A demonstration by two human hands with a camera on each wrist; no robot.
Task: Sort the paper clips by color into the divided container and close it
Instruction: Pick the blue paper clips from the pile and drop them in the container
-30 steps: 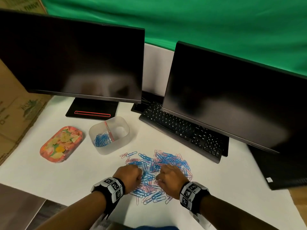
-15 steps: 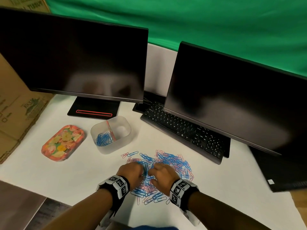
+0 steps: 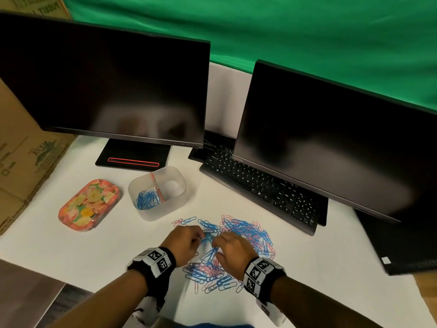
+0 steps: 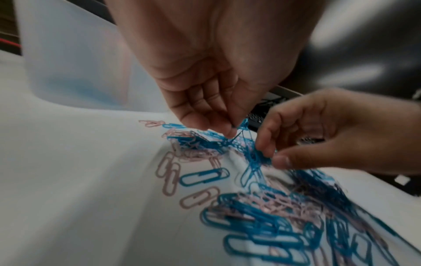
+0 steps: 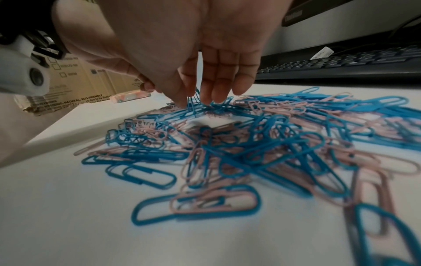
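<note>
A heap of blue and pink paper clips (image 3: 246, 233) lies on the white table in front of me. My left hand (image 3: 201, 236) pinches a few blue paper clips (image 4: 242, 126) at the heap's left side. My right hand (image 3: 216, 242) is close beside it, its thumb and fingers (image 5: 182, 98) closed round blue clips (image 5: 191, 104) that stand up from the heap. The clear divided container (image 3: 151, 215) stands open behind and to the left, with blue clips (image 3: 146, 200) in its left compartment. I see nothing in its right compartment. Its floral lid (image 3: 88, 204) lies further left.
Two dark monitors (image 3: 106, 86) (image 3: 331, 138) and a black keyboard (image 3: 260, 185) stand behind the heap. A cardboard box (image 3: 21, 147) borders the table on the left. The table's front edge (image 3: 47, 278) runs near my left forearm.
Both hands have come together over the middle of the heap, the right one sliding left. Their fingers now pull blue clips up from the pile.
</note>
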